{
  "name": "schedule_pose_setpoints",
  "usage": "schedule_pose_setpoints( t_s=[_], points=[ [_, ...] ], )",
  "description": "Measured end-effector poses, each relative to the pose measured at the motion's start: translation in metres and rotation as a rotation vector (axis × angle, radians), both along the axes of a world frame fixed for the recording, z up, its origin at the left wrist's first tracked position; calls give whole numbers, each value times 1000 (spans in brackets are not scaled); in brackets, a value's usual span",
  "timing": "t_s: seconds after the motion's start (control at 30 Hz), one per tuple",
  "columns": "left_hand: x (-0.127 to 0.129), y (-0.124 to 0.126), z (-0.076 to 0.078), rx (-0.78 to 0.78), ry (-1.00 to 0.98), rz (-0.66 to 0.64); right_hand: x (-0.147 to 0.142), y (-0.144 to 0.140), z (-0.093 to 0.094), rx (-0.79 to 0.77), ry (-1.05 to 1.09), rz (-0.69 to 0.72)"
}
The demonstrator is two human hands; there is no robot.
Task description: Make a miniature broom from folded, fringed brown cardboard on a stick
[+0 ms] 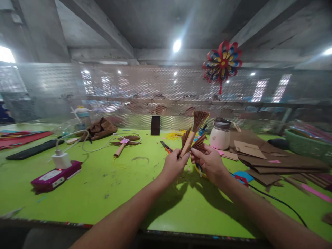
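Up close, both forearms came in from the near edge over the green table (109, 186). Left hand (174, 166) pinched the paper stick (187, 145) low down between thumb and fingers, pressed tight. Right hand (209, 160) sat just beside it, fingers closed on a folded brown paper fan (199, 142) touching the stick (exact contact point hard to tell). Stick tilted up and to the right, topped by a second pleated fan (199, 119). All of it was held above the table, centre of scene.

Near left: a magenta power bank (55, 175) with a white charger plug (61, 159) standing on it, white cable (98, 147) looping away to the far side. A black cable (275, 200) ran off near right, past a blue paper scrap (243, 175).

Mid-distance: a finished brown paper flower on a stick (124, 142) lay flat left of centre, orange-handled scissors (166, 147) just left of the hands. Stacked brown card sheets (275, 159) lay right, a green basket (306, 145) beyond them.

Far: a white jar (220, 135) right of the fans, a dark phone (155, 125) upright against the mesh screen (135, 90), a crumpled brown cloth (101, 128) and a bottle (83, 116) far left. A red, blue and yellow pinwheel (222, 63) hung on the mesh, upper right.
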State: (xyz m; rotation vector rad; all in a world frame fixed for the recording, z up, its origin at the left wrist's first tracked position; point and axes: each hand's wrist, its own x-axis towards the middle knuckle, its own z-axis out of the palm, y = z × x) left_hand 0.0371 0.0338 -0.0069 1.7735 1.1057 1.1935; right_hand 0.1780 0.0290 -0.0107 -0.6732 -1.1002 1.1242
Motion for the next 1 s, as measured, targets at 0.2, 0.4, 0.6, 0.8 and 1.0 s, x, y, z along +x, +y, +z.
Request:
schedule_pose_setpoints(
  t_s=[0.2,0.4,0.6,0.8,1.0],
  points=[
    [-2,2,-8,148,82,42,1,0,-1,13,-53,-62],
    [-4,-3,-3,309,222,21,0,-1,1,25,-48,-38],
    [-3,-7,0,309,275,54,-2,-4,2,33,-85,-82],
    [-4,-10,-1,326,288,46,-3,-9,5,61,-141,-183],
    [-3,-12,3,283,351,78,-3,-10,6,55,-152,-192]
  ],
)
